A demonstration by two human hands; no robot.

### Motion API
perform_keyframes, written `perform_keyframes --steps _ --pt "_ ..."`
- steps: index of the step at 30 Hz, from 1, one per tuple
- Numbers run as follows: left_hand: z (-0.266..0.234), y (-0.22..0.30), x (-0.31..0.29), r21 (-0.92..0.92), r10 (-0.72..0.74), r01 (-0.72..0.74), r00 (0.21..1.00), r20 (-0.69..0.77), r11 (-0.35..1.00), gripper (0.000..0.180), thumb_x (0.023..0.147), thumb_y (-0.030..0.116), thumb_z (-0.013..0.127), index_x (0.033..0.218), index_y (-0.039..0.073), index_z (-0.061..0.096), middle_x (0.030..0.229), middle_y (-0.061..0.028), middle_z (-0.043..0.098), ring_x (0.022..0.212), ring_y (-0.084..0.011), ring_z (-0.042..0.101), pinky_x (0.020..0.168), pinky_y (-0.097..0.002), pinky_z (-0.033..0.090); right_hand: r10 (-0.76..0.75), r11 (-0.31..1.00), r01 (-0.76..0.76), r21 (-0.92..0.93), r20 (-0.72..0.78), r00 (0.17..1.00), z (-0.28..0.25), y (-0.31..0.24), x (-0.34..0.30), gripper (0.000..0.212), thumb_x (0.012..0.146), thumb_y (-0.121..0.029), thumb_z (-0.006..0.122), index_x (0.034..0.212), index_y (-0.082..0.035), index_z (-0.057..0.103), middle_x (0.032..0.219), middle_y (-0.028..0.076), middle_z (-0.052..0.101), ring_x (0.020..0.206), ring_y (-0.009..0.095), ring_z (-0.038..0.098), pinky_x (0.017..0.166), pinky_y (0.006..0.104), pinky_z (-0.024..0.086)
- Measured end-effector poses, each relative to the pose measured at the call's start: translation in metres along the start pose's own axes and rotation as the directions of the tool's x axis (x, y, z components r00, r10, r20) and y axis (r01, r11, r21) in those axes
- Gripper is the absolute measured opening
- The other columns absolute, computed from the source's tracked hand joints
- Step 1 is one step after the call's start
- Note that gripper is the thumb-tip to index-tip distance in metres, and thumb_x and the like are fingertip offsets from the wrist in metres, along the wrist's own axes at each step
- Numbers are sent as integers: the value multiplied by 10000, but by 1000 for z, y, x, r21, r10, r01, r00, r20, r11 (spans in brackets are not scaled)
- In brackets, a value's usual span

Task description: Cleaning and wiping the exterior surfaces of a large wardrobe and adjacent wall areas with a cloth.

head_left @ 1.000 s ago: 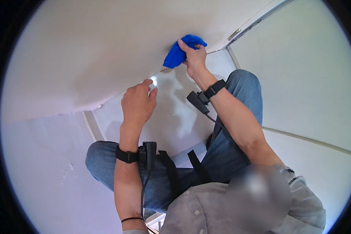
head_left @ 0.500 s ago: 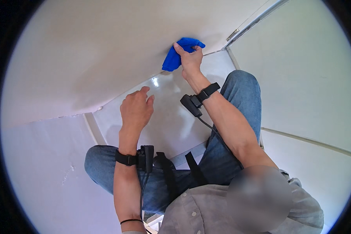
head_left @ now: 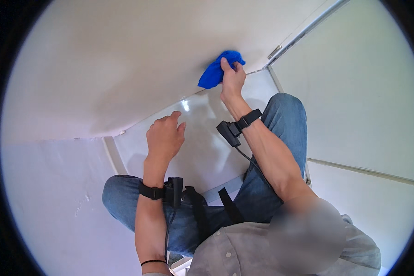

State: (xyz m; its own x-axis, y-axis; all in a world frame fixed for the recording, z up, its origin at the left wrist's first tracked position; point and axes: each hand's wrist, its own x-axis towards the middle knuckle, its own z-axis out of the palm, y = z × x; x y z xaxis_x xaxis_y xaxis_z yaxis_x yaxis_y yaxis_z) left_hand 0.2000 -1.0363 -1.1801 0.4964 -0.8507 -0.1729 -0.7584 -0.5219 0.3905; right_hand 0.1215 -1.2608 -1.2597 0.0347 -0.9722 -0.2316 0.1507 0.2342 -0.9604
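The right hand [head_left: 233, 82] is clamped on a crumpled bright-blue cloth [head_left: 213, 76], apparently against the smooth off-white wall panel [head_left: 124, 69]; its long axis slants up rightward. The left hand [head_left: 165, 135], farther away, is empty, fingers loosely parted.

Right hand [head_left: 233, 83], bare: thumb brought closer to its fingers [head_left: 239, 67] than a second ago. Bright blue, crumpled fabric cloth [head_left: 211, 77]: bunched slightly narrower; its edge at the thumb tip drawn in rightward. Left hand [head_left: 165, 137], bare: drawn slightly back; fingertips, earlier at the straight wall-foot seam [head_left: 147, 119] beside the white light reflection [head_left: 185, 106], now just short of both.
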Motion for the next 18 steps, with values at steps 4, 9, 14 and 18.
perform_keyframes --steps 4,9,14,18 --pt "-6 5 -2 4 18 -18 999 -31 1000 326 894 219 702 1195 94 673 940 -155 728 891 -389 700 767 -495 554 -331 771 316 -553 77 940 5 -14 -16 239 894 -179 709 924 50 647 851 250 697 845 414 683 775 482 510" --pt "2 -9 2 -32 -47 45 997 -63 998 325 894 223 700 1198 112 673 963 -153 734 883 -396 700 773 -499 553 -415 763 547 -343 390 822 58 15 -83 257 848 -158 722 989 -4 572 794 242 669 758 466 657 671 524 502" --pt "9 -23 3 37 -182 183 983 -16 983 328 894 227 697 1205 126 672 990 -147 740 905 -396 699 787 -502 553 -461 768 582 -268 399 793 62 29 -93 220 827 -137 739 893 -11 571 671 201 620 635 411 641 591 490 489" --pt "-7 -35 -9 -49 -171 168 983 -63 985 343 904 249 687 1223 123 663 996 -151 740 956 -385 695 813 -500 552 -437 808 464 -362 161 885 10 -4 -22 194 841 -127 750 914 -5 618 784 144 672 728 264 636 711 428 497"
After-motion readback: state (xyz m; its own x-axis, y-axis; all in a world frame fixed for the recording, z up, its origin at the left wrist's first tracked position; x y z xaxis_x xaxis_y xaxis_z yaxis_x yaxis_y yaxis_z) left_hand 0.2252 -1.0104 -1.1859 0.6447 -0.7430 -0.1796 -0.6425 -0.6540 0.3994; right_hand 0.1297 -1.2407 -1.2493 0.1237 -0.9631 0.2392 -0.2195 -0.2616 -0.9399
